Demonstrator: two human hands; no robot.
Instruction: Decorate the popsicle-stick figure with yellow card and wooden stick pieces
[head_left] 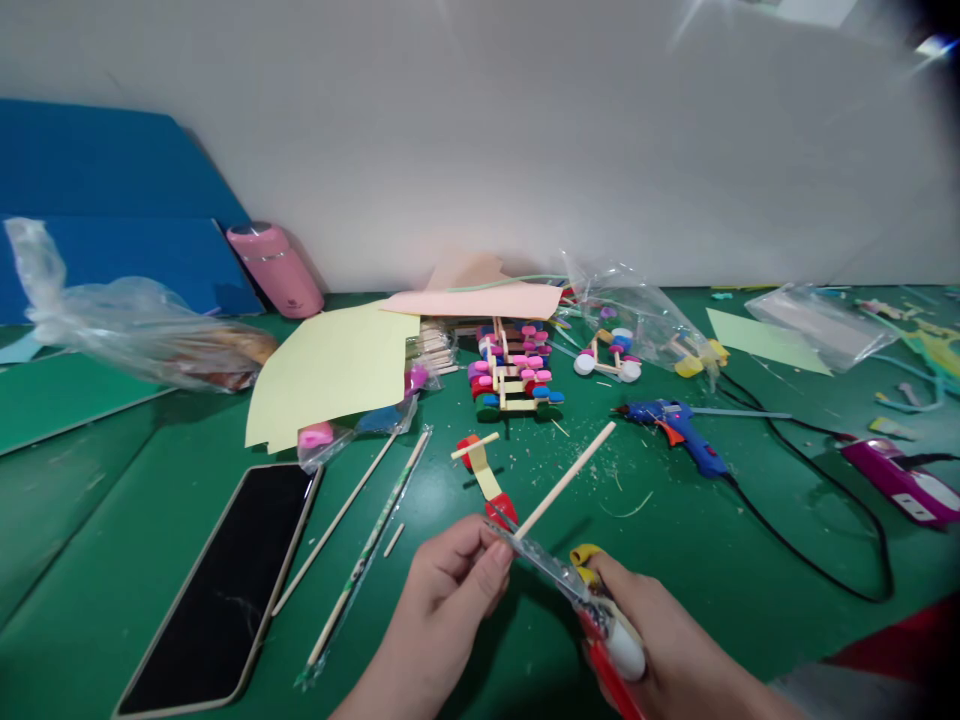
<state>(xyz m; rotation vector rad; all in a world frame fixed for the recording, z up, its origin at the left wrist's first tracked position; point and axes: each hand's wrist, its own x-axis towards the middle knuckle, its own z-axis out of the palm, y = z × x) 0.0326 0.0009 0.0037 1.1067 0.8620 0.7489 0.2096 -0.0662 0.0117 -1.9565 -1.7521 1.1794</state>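
Observation:
Between the thumb and fingers of my left hand [463, 578] is the lower end of a thin wooden stick [568, 478], which slants up to the right. My right hand [651, 625] is closed around the handles of scissors [553, 566] with red, yellow and white parts. Their blades cross the stick right at my left fingertips; whether they bite into it I cannot tell. Just beyond lies a small piece with red round ends [501, 510], a pale yellow strip and a short crosswise stick.
Several small colourful wheeled assemblies [517, 375] stand behind. At right lie a blue glue gun [679, 425] with a black cord and a purple device [900, 480]. A phone [225, 590], a wrapped stick [367, 555], yellow paper [337, 375] and a pink bottle [276, 270] occupy the left.

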